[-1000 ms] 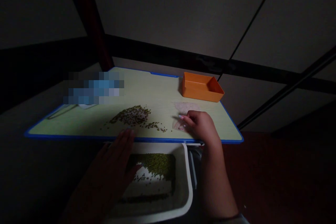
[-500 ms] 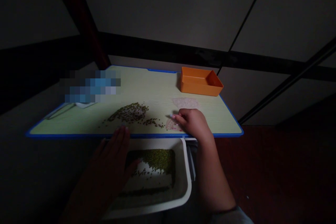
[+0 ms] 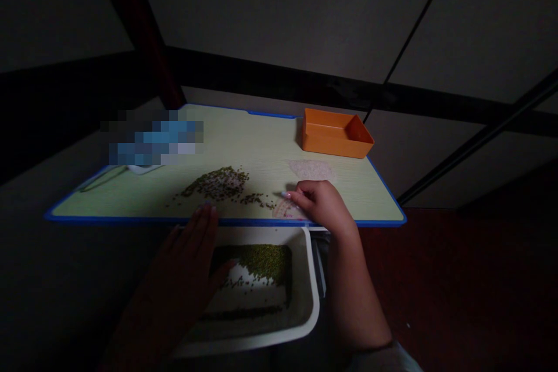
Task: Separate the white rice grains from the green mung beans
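My right hand (image 3: 323, 203) is closed at the table's front edge, its thumb pointing left. It grips a clear semicircular protractor with reddish markings (image 3: 285, 209), standing or lying just left of the palm; the hand hides part of it. Left of it is a pile of green beans mixed with pale grains (image 3: 220, 184), with a few strays trailing towards the protractor. A patch of whitish grains (image 3: 311, 170) lies behind my right hand. My left hand (image 3: 192, 250), in shadow, has its fingers stretched out at the edge, above a white tub (image 3: 313, 302) holding green beans (image 3: 265, 261).
An orange box (image 3: 335, 142) stands at the back right of the pale, blue-edged table (image 3: 244, 128). On the left lies a blurred-out blue and white item (image 3: 161, 139), with a thin strap or cord (image 3: 102, 179). A wall rises behind the table.
My right hand has moved left with the protractor, towards the stray beans, then stays about there. My left hand keeps its place by the edge. The view shifts slightly.
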A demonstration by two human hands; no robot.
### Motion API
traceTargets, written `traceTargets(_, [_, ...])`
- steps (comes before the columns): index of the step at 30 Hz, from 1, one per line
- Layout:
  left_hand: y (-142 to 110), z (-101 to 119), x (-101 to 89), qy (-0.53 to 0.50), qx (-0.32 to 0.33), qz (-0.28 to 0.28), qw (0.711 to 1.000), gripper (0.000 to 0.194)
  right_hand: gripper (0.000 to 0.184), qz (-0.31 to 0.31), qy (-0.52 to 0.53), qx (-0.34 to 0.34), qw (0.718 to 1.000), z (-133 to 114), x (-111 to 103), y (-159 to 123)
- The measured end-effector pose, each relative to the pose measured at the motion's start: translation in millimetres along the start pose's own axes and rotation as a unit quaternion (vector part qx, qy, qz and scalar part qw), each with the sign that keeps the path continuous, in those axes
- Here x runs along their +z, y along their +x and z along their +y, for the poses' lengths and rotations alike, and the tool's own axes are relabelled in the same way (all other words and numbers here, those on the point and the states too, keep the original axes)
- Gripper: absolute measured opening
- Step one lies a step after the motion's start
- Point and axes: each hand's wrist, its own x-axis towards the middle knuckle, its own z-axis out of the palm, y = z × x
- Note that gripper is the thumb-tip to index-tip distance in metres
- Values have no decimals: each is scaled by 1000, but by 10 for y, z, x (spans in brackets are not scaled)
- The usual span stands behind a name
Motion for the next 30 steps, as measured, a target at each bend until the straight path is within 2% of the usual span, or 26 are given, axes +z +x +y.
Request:
traceTargets(6, [0, -2, 29, -4, -3, 9, 1000, 81, 36, 58, -63, 55, 995, 10, -17, 0])
traceTargets(13, [3, -12, 4, -9, 5, 21, 1000, 79, 38, 71, -104, 72, 989, -42, 10, 42])
traceTargets(23, [-4, -12, -1, -19, 1, 12, 1000, 79, 36, 48, -105, 64, 991, -43, 12, 48])
traceTargets(30, [-10, -13, 10, -25, -7, 6, 1000, 80, 35, 25, -64, 41, 997, -67, -3, 16])
